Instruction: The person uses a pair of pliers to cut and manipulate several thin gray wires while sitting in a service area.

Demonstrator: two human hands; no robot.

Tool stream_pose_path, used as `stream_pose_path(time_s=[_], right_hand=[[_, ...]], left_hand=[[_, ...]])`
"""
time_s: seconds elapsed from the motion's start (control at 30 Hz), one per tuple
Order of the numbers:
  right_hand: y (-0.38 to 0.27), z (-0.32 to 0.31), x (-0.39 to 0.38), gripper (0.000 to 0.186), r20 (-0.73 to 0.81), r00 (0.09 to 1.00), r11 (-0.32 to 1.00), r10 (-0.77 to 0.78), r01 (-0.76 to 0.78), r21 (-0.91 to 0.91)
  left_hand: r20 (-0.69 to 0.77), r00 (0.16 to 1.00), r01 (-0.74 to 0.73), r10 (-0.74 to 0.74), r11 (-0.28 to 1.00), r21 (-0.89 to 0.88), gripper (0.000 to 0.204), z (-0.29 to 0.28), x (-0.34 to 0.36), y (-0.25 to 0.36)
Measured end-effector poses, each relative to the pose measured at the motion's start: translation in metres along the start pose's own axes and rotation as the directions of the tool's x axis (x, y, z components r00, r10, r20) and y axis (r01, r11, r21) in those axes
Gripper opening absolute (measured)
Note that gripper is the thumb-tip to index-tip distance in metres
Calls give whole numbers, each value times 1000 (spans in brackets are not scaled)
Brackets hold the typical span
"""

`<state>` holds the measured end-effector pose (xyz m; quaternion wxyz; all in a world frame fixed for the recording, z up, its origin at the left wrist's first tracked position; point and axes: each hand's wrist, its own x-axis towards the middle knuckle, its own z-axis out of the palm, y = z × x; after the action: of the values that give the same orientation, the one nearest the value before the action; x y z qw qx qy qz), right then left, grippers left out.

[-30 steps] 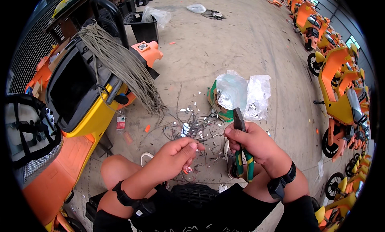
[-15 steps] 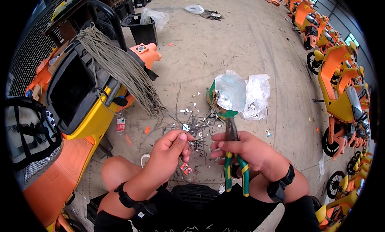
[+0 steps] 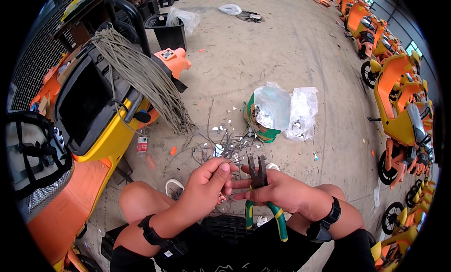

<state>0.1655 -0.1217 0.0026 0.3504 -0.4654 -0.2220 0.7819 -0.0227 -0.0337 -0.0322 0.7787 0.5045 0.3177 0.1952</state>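
Note:
My left hand (image 3: 206, 181) is closed in a pinch, thumb over the bent fingers. A thin dark strand may be at its fingertips, but I cannot make it out for sure. Just to its right, my right hand (image 3: 284, 189) holds a pair of pliers (image 3: 259, 178) with green and yellow handles. The dark jaws point away from me and stand slightly apart, with the handles spread. Some of the right fingers reach toward the left fingertips. Below and beyond both hands, a heap of short wire offcuts (image 3: 228, 146) and white scraps lies on the concrete floor.
A green bag (image 3: 251, 124) with a pale plastic liner stands ahead, beside a clear plastic sheet (image 3: 302, 114). A long bundle of grey wire (image 3: 136, 74) lies over a yellow and orange vehicle (image 3: 101, 142) at left. A black bin (image 3: 170, 36) stands behind; orange-yellow scooters (image 3: 392, 95) line the right.
The pliers have swung down and toward my left hand, and their jaws and handles have spread apart. My left hand has shifted slightly right, closer to the right fingers.

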Motion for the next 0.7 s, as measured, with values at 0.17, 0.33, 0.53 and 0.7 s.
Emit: stream_pose_path(time_s=[0.17,0.33,0.53,0.7], right_hand=[[4,2,2,53,-3,999,999,-37,37,22],[14,-3,8,40,6,997,995,-79,79,-60],[9,1,6,35,-51,997,991,-52,45,-125],[14,0,7,35,-29,995,989,-94,90,-120]], left_hand=[[23,1000,-21,20,999,33,26,0,-1,1],[119,992,-43,30,993,110,26,7,-4,-4],[156,982,-157,110,930,332,24,7,-5,-10],[120,990,-121,80,913,389,19,11,-6,-3]])
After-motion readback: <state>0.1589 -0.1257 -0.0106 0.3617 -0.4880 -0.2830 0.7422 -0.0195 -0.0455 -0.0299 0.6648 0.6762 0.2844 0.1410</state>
